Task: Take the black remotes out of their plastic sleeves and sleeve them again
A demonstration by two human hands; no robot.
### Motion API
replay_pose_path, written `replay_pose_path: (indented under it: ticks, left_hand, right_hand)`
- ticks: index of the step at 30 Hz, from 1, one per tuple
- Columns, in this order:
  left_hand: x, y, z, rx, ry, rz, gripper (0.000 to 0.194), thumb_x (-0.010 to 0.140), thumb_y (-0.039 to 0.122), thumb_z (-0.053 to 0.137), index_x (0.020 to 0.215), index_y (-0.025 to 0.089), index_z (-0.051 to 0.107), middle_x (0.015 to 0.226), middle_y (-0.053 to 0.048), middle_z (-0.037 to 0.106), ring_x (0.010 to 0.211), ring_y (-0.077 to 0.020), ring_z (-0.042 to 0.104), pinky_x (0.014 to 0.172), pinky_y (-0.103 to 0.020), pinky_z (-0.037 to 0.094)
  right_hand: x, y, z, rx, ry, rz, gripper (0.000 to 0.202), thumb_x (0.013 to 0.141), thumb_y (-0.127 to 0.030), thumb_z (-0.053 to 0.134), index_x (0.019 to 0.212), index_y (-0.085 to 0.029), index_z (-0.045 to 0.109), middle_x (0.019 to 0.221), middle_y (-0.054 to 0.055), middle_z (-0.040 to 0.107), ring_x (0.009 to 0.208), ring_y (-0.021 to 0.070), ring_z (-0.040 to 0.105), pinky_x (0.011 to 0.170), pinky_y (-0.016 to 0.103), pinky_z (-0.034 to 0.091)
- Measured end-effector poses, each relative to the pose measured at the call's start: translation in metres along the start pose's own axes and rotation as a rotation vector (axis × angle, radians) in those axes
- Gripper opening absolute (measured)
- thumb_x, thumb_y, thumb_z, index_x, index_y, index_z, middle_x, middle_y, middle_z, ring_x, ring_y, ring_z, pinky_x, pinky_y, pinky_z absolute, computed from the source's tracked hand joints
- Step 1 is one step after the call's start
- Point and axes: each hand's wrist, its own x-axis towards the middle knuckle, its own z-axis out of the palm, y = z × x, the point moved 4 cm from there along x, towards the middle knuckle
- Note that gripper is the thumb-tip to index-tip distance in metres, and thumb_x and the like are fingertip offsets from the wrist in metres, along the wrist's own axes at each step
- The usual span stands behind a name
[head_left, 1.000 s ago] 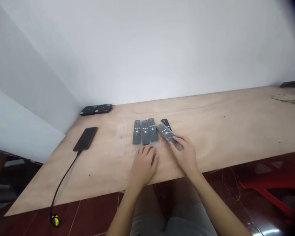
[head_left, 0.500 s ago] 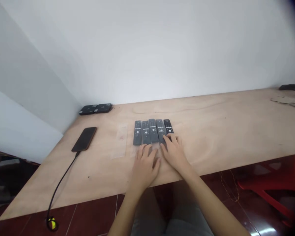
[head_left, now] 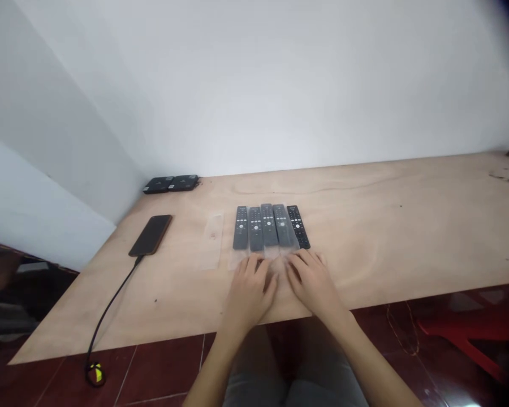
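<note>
Several dark remote controls lie side by side on the wooden table. Most are in clear plastic sleeves, such as the leftmost remote; the rightmost remote looks blacker and bare. My left hand rests below the row, fingers apart, its fingertips on the lower ends of the sleeves. Just right of it, my right hand has its fingers spread beneath the two rightmost remotes and touches plastic there. A flat clear sleeve lies left of the row.
A phone with a black cable lies at the left. Two black boxes sit by the wall at the back left. Beyond the front edge, a red chair stands at the right.
My right hand has moved down off the two rightmost remotes, uncovering their lower ends. My left hand has hardly moved. The camera view has shifted slightly.
</note>
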Motion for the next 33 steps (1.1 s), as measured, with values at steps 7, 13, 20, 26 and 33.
replay_pose_path:
  ticks: [7,13,20,26,33]
  left_hand:
    - [0.000,0.001,0.000,-0.023,0.026,0.004,0.016,0.108,0.023,0.058,0.119,0.021,0.070,0.119,-0.012,0.065,0.113,-0.0317,0.062,0.103,-0.052,0.056]
    - [-0.003,-0.011,-0.014,-0.038,0.113,-0.050,0.029,0.107,0.032,0.065,0.134,0.024,0.067,0.140,-0.015,0.060,0.135,-0.0360,0.054,0.118,-0.060,0.049]
    - [-0.015,-0.018,-0.019,0.023,-0.143,-0.028,0.052,0.108,0.049,0.063,0.156,0.030,0.057,0.146,-0.013,0.058,0.137,-0.0378,0.052,0.121,-0.063,0.046]
    - [-0.015,-0.007,-0.017,0.043,-0.106,-0.012,0.051,0.105,0.049,0.067,0.152,0.031,0.061,0.142,-0.012,0.060,0.134,-0.0384,0.053,0.120,-0.063,0.046]
    - [-0.018,-0.004,-0.018,-0.013,-0.110,-0.011,0.051,0.106,0.047,0.066,0.154,0.031,0.058,0.139,-0.012,0.061,0.129,-0.0366,0.056,0.116,-0.060,0.050]
  right_hand:
    - [0.002,-0.009,-0.006,0.162,-0.094,-0.099,0.030,0.109,-0.010,0.051,0.123,-0.022,0.074,0.121,0.012,0.073,0.109,0.0308,0.065,0.096,0.047,0.056]
    - [0.001,0.013,-0.003,0.070,0.069,0.072,0.053,0.108,-0.015,0.046,0.160,-0.022,0.054,0.158,0.017,0.062,0.143,0.0373,0.058,0.114,0.058,0.050]
    - [-0.005,0.045,-0.012,-0.004,0.119,0.171,0.035,0.114,-0.033,0.048,0.141,-0.023,0.068,0.145,0.014,0.070,0.130,0.0384,0.063,0.111,0.059,0.051]
    - [-0.030,0.080,-0.032,-0.006,0.248,0.227,0.023,0.105,-0.045,0.066,0.112,-0.024,0.072,0.128,0.017,0.069,0.114,0.0385,0.066,0.099,0.057,0.056]
    - [-0.071,0.127,-0.067,0.181,0.160,0.262,0.036,0.102,-0.047,0.072,0.133,-0.029,0.075,0.131,0.011,0.080,0.118,0.0370,0.074,0.104,0.058,0.061]
